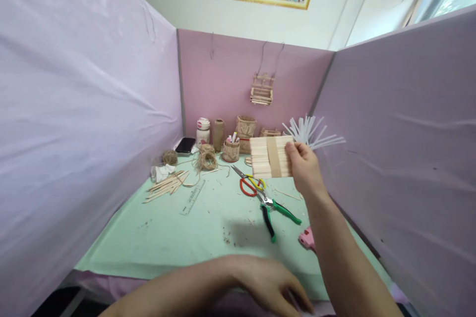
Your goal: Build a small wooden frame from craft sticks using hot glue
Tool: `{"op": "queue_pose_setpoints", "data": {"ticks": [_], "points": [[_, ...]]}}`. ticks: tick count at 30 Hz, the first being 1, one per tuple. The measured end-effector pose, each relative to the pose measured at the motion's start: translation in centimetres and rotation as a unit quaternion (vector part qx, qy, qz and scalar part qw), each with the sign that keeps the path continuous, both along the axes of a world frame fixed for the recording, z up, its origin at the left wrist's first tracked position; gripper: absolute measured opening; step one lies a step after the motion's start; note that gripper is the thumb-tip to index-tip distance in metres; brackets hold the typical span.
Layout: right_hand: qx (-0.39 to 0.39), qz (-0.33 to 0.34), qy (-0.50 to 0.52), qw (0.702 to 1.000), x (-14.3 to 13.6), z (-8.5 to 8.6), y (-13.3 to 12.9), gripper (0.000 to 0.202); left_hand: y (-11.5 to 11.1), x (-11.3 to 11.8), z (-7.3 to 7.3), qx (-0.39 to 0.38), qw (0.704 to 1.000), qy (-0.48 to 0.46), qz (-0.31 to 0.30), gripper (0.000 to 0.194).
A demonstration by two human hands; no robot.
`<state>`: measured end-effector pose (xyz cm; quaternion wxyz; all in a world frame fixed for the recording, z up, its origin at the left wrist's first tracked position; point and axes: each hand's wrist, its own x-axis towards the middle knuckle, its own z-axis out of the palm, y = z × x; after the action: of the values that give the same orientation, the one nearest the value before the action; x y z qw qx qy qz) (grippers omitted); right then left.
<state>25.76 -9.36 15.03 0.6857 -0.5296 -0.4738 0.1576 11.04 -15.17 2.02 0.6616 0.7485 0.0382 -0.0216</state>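
Note:
My right hand [305, 166] is closed on the right edge of a pack of wooden sticks [259, 157], held above the back right of the table. A brown paper band wraps the middle of the pack. Low over the table's front edge, my left hand [273, 285] hangs with its fingers apart and nothing visible in them; it is slightly blurred. Between the hands lie green-handled pliers [285, 211], open, and scissors [248, 187] with red and yellow handles. A pink tool [307, 238] lies partly behind my right forearm.
Loose wooden sticks [167, 185], a clear ruler [193, 198] and twine [207, 158] lie at the left. Jars, a pen cup [231, 150] and a phone [186, 145] stand or lie at the back. White strips [307, 130] fan out at back right. Fabric walls enclose three sides.

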Motion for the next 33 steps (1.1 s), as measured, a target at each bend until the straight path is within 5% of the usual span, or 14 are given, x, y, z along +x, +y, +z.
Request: {"op": "queue_pose_setpoints", "data": {"ticks": [3,5,8,11,17,22,28,33], "points": [[-0.019,0.018,0.001,1.0,-1.1,-2.5,0.7,0.033,5.4,-6.8,3.2,-0.119,0.98,0.037,0.152,0.041],[-0.041,0.043,0.011,0.998,-2.1,-4.0,1.3,0.034,8.7,-9.8,5.1,-0.255,0.915,-0.009,0.313,0.04],[-0.098,0.126,0.023,0.987,-3.8,-6.3,2.4,0.034,12.5,-11.2,6.1,-0.389,0.858,-0.061,0.33,0.057],[-0.146,0.215,-0.006,0.966,-5.0,-8.4,3.5,0.031,14.4,-10.7,4.8,-0.408,0.864,0.0,0.296,0.066],[-0.154,0.224,-0.143,0.952,-5.4,-11.7,5.1,0.023,14.0,-9.9,0.9,-0.373,0.889,0.055,0.259,0.053],[-0.035,0.041,-0.29,0.955,-5.1,-12.2,4.4,0.024,13.4,-9.0,0.2,-0.356,0.883,0.011,0.305,0.05],[-0.043,0.108,-0.47,0.875,-5.4,-12.3,3.5,0.016,13.7,-8.3,-0.2,-0.367,0.844,-0.061,0.386,0.051],[-0.1,0.068,-0.556,0.822,-6.5,-13.0,3.9,0.018,13.8,-8.5,-0.3,-0.429,0.812,-0.039,0.394,0.039]]}}
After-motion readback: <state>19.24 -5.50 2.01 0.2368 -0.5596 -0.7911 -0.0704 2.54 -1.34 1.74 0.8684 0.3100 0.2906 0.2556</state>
